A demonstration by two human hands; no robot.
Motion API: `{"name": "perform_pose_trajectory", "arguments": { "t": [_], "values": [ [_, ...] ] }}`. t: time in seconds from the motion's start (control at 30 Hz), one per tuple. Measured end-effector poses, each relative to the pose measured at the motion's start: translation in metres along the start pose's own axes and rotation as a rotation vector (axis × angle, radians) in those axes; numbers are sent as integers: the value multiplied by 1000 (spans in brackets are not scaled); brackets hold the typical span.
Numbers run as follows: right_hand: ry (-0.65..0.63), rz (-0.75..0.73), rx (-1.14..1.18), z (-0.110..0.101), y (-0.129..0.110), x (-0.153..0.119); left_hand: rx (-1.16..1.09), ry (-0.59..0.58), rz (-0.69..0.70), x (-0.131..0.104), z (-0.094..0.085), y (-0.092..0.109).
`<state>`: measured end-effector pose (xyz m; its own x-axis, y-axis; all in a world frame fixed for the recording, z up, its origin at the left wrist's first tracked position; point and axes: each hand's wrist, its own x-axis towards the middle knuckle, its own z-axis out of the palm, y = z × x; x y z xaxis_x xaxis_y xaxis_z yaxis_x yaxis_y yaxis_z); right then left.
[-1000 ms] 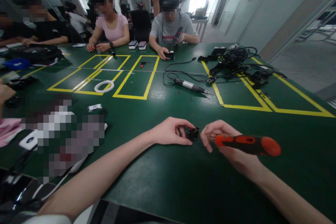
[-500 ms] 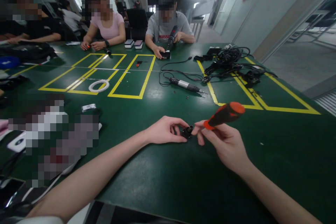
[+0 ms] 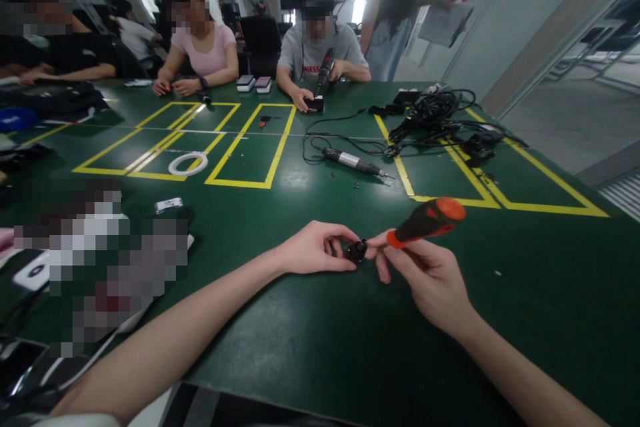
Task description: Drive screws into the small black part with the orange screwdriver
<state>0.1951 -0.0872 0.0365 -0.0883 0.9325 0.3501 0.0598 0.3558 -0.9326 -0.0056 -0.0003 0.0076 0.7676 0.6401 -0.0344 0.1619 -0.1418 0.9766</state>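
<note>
A small black part [image 3: 357, 251] stands on the green table [image 3: 310, 340], pinched between the thumb and fingers of my left hand [image 3: 320, 248]. My right hand [image 3: 433, 273] holds a black and orange screwdriver [image 3: 427, 221] between thumb and fingers, its handle tilted up to the right. The fingertips of that hand are close beside the black part's right side. The screwdriver's shaft is hidden behind the fingers.
Beyond my hands lie an electric screwdriver [image 3: 350, 160], its cable, and a heap of black cables [image 3: 435, 113]. A white tape ring [image 3: 188, 163] is farther left. Several people are around the table; one across holds a black power tool [image 3: 326, 68].
Both of my hands are almost unmoved; the screwdriver handle has dipped very slightly. In the background, a standing person has shifted right, holding papers.
</note>
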Motion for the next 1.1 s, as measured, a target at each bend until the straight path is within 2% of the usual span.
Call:
{"name": "perform_pose_trajectory", "arguments": {
  "t": [0.17, 0.37, 0.53, 0.63, 0.87, 1.0, 1.1],
  "values": [
    [45, -14, 133, 5, 1, -1, 9, 4, 0, 0, 0, 1],
    [96, -20, -24, 2, 1, 0, 15, 5, -7, 0, 0, 0],
    [32, 9, 102, 4, 0, -1, 25, 11, -13, -1, 0, 1],
    [49, 27, 188, 6, -1, -2, 24, 13, -15, -1, 0, 2],
    [60, 54, 66, 4, 0, -1, 25, 9, -17, -1, -1, 2],
    [-7, 52, 95, 4, -2, -1, 15, 2, -21, -1, -1, 3],
    [-6, 29, 135, 5, -3, -3, 5, 3, -27, -1, 0, 3]
  ]
}}
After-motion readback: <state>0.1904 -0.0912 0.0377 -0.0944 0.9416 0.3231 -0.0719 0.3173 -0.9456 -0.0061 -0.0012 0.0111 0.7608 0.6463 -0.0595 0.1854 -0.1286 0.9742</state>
